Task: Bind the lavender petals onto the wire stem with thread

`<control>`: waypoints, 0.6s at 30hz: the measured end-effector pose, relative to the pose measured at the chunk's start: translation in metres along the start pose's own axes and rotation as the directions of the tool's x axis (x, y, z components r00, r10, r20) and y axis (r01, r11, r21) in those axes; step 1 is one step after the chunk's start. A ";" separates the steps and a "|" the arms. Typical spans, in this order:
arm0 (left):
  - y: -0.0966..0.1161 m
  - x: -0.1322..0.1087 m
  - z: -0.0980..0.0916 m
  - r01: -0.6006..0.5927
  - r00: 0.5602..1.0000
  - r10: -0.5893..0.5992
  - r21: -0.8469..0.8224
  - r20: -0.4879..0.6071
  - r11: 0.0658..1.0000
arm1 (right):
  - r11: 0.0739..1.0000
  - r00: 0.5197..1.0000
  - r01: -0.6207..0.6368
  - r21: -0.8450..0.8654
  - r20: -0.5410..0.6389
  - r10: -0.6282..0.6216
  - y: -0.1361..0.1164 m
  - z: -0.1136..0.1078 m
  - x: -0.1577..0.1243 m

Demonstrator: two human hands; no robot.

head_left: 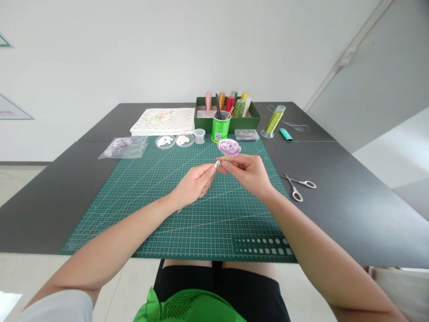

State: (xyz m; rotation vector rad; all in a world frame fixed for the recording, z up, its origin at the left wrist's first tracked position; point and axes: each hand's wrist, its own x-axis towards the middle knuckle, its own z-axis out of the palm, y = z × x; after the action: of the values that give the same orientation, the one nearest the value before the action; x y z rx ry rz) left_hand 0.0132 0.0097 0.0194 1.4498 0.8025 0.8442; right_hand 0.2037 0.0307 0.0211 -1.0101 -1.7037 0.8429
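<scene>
A pale purple flower (229, 147) with layered petals stands above my fingers on a thin yellowish stem. My right hand (250, 172) is closed, thumb and forefinger pinching this stem just below the bloom. Close beside it, my left hand (196, 183) grips a small shiny whitish piece (217, 164) between thumb and forefinger; its kind is too small to make out. The two hands' fingertips nearly meet at the stem. A thin bit of something shows under my left wrist, mostly hidden. Both hands are above the green cutting mat (208, 223).
Behind the hands stand a green can (220, 129) of sticks and a dark green box (251, 123) with spools. Dishes of white petals (165, 141), a plastic bag (124, 147) and a paper stack (144, 127) lie left. Scissors (296, 192), a green spool (275, 120) and a teal lighter-like object (286, 134) lie right.
</scene>
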 end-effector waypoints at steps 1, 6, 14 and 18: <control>-0.001 0.000 0.000 -0.006 1.000 0.006 0.011 0.004 1.000 | 1.000 1.000 0.007 -0.015 -0.004 -0.007 0.001 0.000 0.000; -0.002 0.001 -0.001 -0.021 1.000 0.021 0.075 -0.004 0.997 | 0.997 0.999 0.044 -0.057 -0.016 -0.044 -0.003 0.000 0.000; -0.002 0.001 -0.002 -0.072 0.995 0.090 0.276 -0.051 0.958 | 1.000 0.998 0.021 -0.018 -0.059 -0.022 -0.007 0.003 -0.001; -0.001 0.001 -0.003 -0.086 0.994 0.102 0.289 -0.040 0.954 | 0.999 0.996 0.031 -0.019 -0.080 -0.033 -0.008 0.004 -0.003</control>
State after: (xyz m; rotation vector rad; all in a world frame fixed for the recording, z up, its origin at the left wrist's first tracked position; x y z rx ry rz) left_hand 0.0109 0.0122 0.0184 1.7383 0.9319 0.8684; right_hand 0.1984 0.0244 0.0252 -1.0130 -1.6579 0.7576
